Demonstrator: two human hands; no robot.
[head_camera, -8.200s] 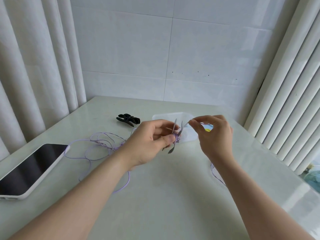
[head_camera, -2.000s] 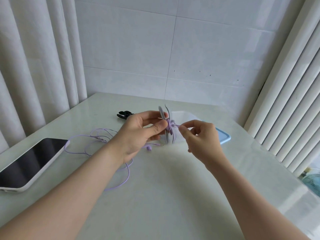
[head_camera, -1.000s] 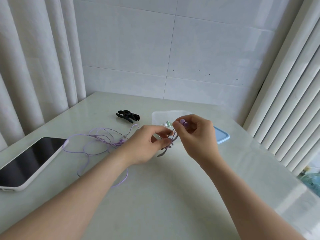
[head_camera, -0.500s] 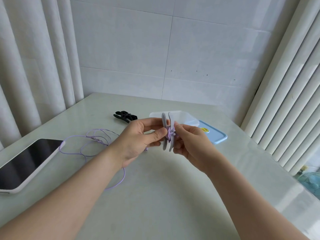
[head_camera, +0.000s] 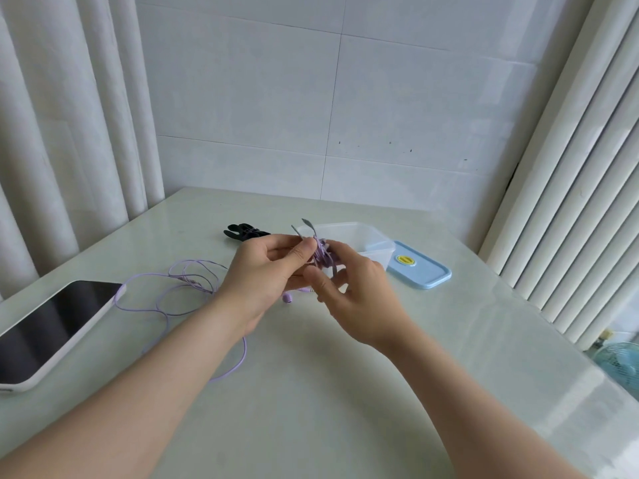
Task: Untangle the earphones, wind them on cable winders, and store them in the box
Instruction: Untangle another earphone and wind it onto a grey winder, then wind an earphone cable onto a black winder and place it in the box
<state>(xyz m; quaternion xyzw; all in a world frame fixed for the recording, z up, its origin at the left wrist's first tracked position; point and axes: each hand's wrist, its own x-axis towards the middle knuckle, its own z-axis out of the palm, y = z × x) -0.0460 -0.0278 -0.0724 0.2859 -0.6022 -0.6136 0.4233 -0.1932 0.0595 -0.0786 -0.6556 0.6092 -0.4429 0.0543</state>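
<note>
Lilac earphones [head_camera: 323, 259] are partly wound on a grey cable winder [head_camera: 308, 225], which the left hand [head_camera: 266, 271] pinches between thumb and fingers above the surface [head_camera: 311, 392], while the right hand [head_camera: 359, 299] pinches the cable at the winder with curled fingers. Loose cable loops lie on the surface left of the hands, near a phone [head_camera: 52, 326]; behind the hands stand a clear box [head_camera: 359, 233], a blue lid [head_camera: 420, 271] and a black winder [head_camera: 245, 232].

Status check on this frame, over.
Left hand holds grey cable winder; right hand pinches purple earphone cable. Clear plastic box open behind; nothing blocks it.
</note>
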